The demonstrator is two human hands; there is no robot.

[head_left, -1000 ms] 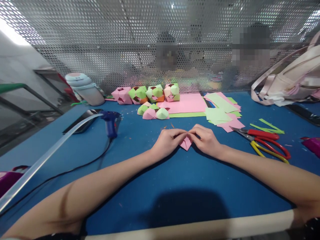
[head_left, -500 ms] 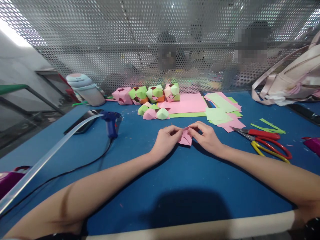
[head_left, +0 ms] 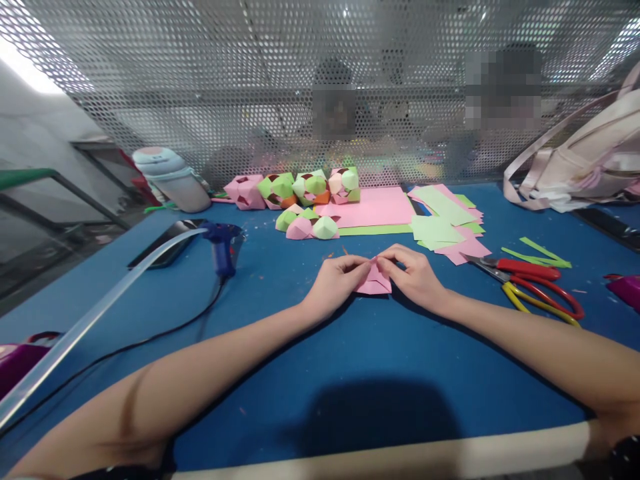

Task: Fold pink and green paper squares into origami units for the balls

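Note:
A small folded piece of pink paper (head_left: 375, 283) is held between both hands over the middle of the blue table. My left hand (head_left: 334, 280) pinches its upper left part between thumb and fingers. From the other side, my right hand (head_left: 411, 275) pinches the top near its centre, so the two sets of fingertips almost meet. Fold lines show on the paper's lower face, while its top edge is mostly hidden by my fingers. Beyond my hands sit small folded paper pieces (head_left: 300, 229) in pink and green.
Paper cubes (head_left: 278, 190) stand in a row near the perforated screen (head_left: 280, 80). Pink sheets (head_left: 380, 205) and loose green squares (head_left: 436, 229) lie beside them. Scissors (head_left: 540, 293) and red-handled pliers (head_left: 530, 268) are at right; a blue glue gun (head_left: 223, 250), phone (head_left: 163, 248) and bottle (head_left: 173, 179) at left.
The pink paper has turned a little, so its lower face spreads wider toward me. My left fingertips have moved slightly right, closer to my right hand.

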